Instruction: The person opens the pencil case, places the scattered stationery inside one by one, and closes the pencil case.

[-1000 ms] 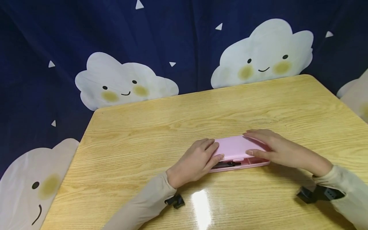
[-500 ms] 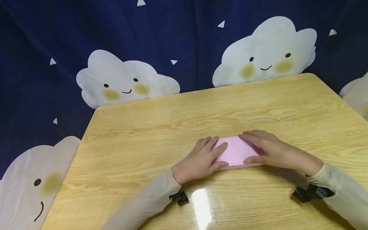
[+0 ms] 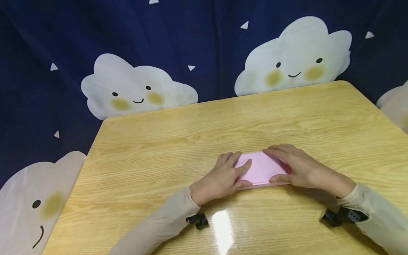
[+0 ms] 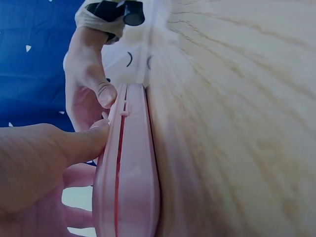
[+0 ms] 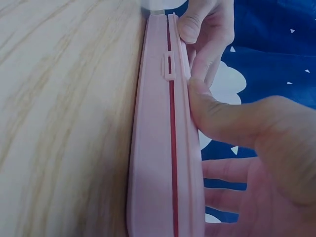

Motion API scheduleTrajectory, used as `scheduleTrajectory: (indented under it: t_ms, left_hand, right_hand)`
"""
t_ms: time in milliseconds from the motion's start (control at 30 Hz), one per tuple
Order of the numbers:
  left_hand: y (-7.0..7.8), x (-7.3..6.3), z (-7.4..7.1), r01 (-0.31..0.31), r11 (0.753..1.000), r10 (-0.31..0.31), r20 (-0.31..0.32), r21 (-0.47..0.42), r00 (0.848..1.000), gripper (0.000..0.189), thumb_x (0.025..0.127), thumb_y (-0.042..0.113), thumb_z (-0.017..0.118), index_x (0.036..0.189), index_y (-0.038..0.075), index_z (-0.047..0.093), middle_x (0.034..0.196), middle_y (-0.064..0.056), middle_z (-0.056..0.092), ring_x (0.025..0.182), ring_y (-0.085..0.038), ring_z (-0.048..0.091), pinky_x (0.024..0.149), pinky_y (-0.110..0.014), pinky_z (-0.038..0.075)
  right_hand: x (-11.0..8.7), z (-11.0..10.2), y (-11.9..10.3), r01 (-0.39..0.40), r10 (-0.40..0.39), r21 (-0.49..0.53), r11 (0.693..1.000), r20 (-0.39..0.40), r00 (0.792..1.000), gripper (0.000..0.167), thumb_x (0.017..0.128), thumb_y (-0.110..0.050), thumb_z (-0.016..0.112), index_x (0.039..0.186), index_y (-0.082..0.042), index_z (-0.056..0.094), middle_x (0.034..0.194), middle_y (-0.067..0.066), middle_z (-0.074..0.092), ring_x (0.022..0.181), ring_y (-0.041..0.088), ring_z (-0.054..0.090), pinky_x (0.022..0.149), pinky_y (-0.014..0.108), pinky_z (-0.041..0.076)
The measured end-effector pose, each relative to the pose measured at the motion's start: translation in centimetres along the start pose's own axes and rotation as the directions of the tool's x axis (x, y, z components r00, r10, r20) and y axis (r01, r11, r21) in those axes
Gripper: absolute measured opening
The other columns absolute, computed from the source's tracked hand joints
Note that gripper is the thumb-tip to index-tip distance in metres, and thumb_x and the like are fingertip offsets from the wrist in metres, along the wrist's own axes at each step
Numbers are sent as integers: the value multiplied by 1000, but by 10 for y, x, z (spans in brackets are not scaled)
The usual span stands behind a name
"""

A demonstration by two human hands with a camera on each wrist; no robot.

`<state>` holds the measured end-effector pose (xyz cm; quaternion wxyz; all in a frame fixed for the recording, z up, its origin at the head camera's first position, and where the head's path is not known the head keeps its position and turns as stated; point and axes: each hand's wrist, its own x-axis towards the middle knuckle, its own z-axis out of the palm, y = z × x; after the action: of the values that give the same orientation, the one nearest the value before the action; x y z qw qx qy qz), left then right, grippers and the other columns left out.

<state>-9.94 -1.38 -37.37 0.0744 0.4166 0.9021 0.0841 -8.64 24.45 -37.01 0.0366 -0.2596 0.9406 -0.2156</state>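
Observation:
A pink pencil case (image 3: 259, 168) lies flat on the wooden table, its lid down. In the wrist views a thin red gap still runs between lid and base, beside a small front clasp (image 5: 169, 66). My left hand (image 3: 220, 177) grips the left end, thumb at the front edge, one finger on top and others toward the far edge. On the other end my right hand (image 3: 301, 168) arches across the lid, thumb along the front edge and fingers at the back. The case's inside is hidden.
The light wooden table (image 3: 153, 148) stretches out around the case. Behind it hangs a dark blue curtain (image 3: 216, 46) with white smiling clouds. A black wrist camera (image 3: 198, 220) sits below the left cuff, another (image 3: 331, 217) below the right.
The lid has come down over the case, covering the black item that showed inside. Both hands moved slightly inward along the lid, and since half a second ago they have barely moved.

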Motion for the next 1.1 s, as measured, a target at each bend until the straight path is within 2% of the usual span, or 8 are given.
scheduleTrajectory:
  t_ms: [433,767,900,1100]
  left_hand:
    - [3,-6,1,-21,999,22,-31,27,999,64,95,49,51,149,17,38,149,-24,32,134,-39,34,114,-48,21]
    - [0,-5,5,-47,997,53,-102,57,993,65,93,51,55,147,18,41,147,-23,36,130,-33,38,112,-44,24]
    - [-3,-2,7,-60,998,63,-119,23,991,65,92,50,57,146,18,42,147,-22,36,129,-31,38,112,-43,23]
    - [-6,-2,8,-41,998,37,-93,-43,995,65,93,50,56,148,20,38,151,-19,31,134,-31,33,115,-43,17]
  right_hand:
    - [1,-4,-9,-39,39,2,999,25,999,85,71,-44,81,136,0,49,135,27,48,125,46,42,101,63,32]
    - [3,-5,-9,-82,82,-16,997,26,996,91,67,-46,83,135,5,49,134,29,47,123,48,43,100,62,34]
    - [2,-3,-7,-82,82,0,997,14,997,92,67,-47,83,134,6,49,134,30,48,123,47,43,100,62,33]
    - [3,-2,-3,-81,81,8,997,10,997,94,67,-49,83,135,7,48,135,30,47,124,48,42,100,62,33]
